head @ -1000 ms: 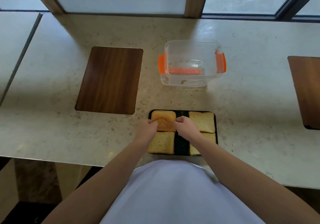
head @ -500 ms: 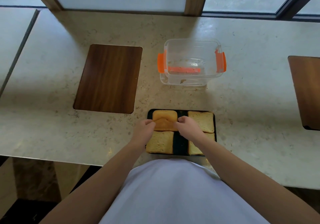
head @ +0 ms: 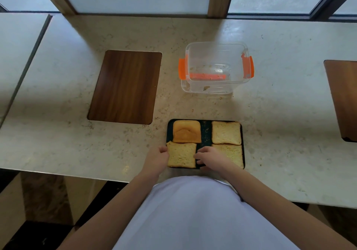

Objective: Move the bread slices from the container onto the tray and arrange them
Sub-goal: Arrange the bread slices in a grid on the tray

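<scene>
You have four bread slices on one black tray [head: 205, 131], laid two by two, with one clear container [head: 215, 69] standing farther back on the pale stone counter [head: 58, 143]. The far-left slice [head: 186, 131] is the darkest, a golden crust end with a raised ridge across it. The far-right slice [head: 226, 132] is paler and flat, with a browner crust at its edges. The near-left slice [head: 181, 155] is pale yellow and speckled, and its left edge reaches the tray's left rim. The near-right slice [head: 232, 154] is partly covered by your right hand [head: 209, 158]. Your left hand [head: 157, 159] touches the near-left slice's left edge, and your right fingertips touch its right edge, so you press it lightly between both hands; neither hand is closed around it. The container has two orange side clips and holds only crumbs and one small scrap against its front wall. Two dark wooden boards show: one [head: 125, 86] left of the container, one [head: 342, 99] at the right edge.
</scene>
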A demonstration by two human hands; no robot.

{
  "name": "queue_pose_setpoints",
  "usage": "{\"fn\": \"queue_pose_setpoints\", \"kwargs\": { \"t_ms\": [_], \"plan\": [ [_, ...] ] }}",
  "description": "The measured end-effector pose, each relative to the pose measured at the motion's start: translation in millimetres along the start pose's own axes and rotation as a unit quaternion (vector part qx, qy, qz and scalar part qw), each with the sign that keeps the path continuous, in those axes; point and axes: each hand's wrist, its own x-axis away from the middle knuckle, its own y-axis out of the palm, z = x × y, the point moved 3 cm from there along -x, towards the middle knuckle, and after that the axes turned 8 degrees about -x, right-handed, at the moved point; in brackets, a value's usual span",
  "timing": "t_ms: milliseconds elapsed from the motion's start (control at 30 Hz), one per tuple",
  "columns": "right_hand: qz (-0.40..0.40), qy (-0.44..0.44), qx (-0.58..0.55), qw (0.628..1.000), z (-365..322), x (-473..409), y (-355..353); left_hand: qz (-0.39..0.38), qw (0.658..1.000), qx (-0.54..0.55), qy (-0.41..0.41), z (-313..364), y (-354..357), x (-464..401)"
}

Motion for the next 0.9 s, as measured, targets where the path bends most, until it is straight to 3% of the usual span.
{"fn": "queue_pose_setpoints", "kwargs": {
  "t_ms": [400,700,800,900],
  "plan": [
    [0.021,-0.006,0.017,1.0,9,-1,-8,-0.028,1.0,-0.011,0.008,16,13,8],
    [0.029,-0.007,0.01,0.999,3,2,-18,-0.014,0.995,-0.084,0.056,25,13,15],
    [0.08,-0.035,-0.026,0.996,-6,8,-48,-0.002,0.984,-0.137,0.113,45,15,14],
    [0.203,-0.067,0.013,0.977,-10,11,-91,-0.044,0.974,-0.165,0.148,79,36,7]
  ]
}}
